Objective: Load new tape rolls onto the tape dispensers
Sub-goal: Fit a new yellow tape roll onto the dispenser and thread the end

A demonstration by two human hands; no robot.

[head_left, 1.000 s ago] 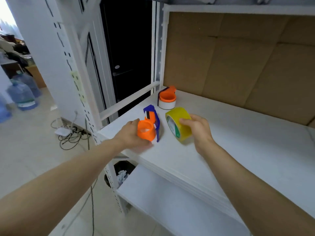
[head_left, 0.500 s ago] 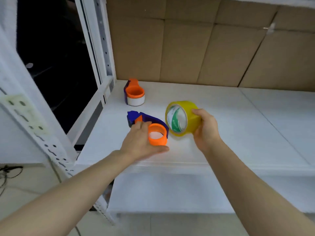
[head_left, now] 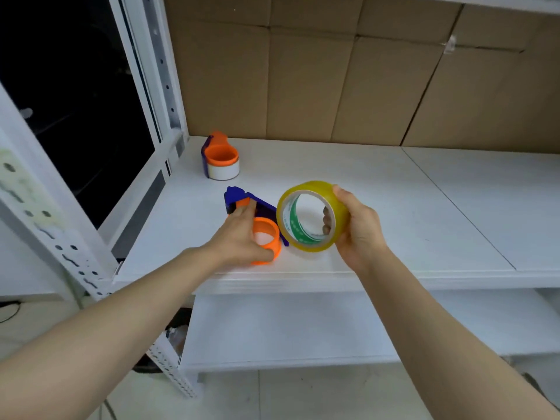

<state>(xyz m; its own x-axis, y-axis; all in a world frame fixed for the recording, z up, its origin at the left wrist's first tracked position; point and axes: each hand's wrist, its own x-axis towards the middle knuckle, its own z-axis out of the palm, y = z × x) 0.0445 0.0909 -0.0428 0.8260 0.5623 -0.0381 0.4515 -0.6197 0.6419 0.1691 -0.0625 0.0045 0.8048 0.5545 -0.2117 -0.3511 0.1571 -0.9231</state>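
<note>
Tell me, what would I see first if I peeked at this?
The shiny yellow tape roll, held up by the right hand over the white shelf. Right beside it, the left hand grips an orange-and-blue dispenser lying near the shelf's front edge. A second dispenser, orange with white tape on it, stands at the back left.

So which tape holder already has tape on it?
The far dispenser by the cardboard wall: a white roll sits on it. The near dispenser, under the left hand, holds none.
</note>
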